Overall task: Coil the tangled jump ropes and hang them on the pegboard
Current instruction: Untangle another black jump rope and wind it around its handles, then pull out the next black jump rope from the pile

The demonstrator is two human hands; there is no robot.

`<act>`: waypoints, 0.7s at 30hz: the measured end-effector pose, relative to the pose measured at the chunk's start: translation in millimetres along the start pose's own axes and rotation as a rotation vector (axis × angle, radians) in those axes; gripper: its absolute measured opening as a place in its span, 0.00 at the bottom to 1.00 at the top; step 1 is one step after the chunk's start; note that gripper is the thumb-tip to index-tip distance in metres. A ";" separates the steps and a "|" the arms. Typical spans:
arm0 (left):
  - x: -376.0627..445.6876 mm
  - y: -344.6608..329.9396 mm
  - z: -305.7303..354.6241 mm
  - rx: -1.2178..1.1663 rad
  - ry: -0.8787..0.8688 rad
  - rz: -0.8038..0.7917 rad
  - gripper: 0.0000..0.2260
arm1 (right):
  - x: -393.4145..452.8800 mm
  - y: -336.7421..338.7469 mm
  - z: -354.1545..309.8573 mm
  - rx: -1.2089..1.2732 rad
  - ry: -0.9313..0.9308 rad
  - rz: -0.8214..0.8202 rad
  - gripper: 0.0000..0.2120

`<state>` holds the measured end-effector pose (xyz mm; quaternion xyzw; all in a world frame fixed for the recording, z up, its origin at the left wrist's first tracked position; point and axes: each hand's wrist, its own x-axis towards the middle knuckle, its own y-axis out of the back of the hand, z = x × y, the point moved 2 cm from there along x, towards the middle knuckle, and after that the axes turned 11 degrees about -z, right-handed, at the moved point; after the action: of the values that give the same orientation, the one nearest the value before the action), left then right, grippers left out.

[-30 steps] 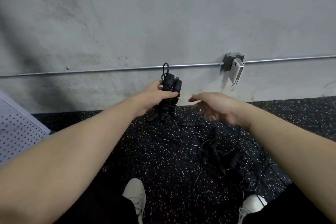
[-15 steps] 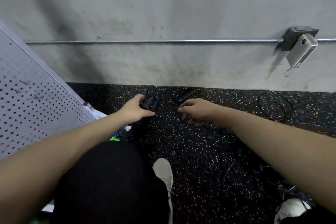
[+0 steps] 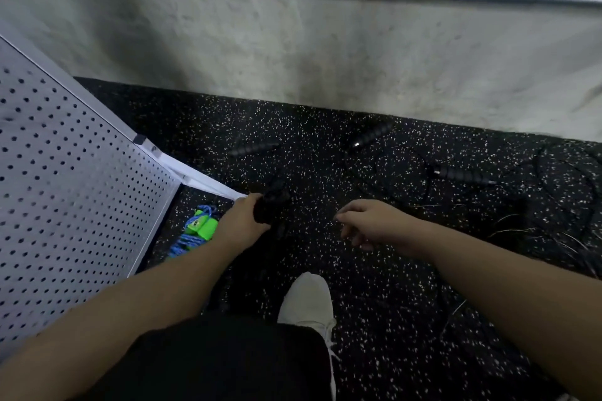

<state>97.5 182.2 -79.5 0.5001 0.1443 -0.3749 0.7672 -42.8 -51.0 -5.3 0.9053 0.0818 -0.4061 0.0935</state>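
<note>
Left hand [image 3: 242, 225] grips black coiled rope bundle [image 3: 272, 205] low over floor, near pegboard [image 3: 65, 179]. Right hand [image 3: 371, 225] empty, fingers loosely curled. Loose black handles [image 3: 462, 174] and thin cord right. Likely light, floppy, springy; grab at handles.

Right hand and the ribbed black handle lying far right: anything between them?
Head view: between the right hand and that handle lie thin black rope loops on the speckled floor.
</note>
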 end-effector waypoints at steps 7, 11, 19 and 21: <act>14.2 0.2 8.1 0.077 -0.028 0.056 0.34 | 16.2 4.5 7.6 0.023 -0.038 0.001 0.09; 8.6 8.0 26.9 0.096 -0.127 0.035 0.27 | 5.7 4.8 3.7 0.032 -0.026 0.010 0.08; 26.9 31.9 63.5 0.106 -0.189 0.054 0.17 | 12.9 13.8 -8.2 0.041 0.009 0.011 0.09; 42.0 37.1 65.7 0.129 -0.185 0.039 0.18 | 24.7 17.8 -9.9 0.050 0.000 -0.003 0.09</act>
<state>142.6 114.7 -50.0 0.5144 0.0386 -0.4131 0.7505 -15.5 -64.2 -15.5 0.9073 0.0729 -0.4080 0.0705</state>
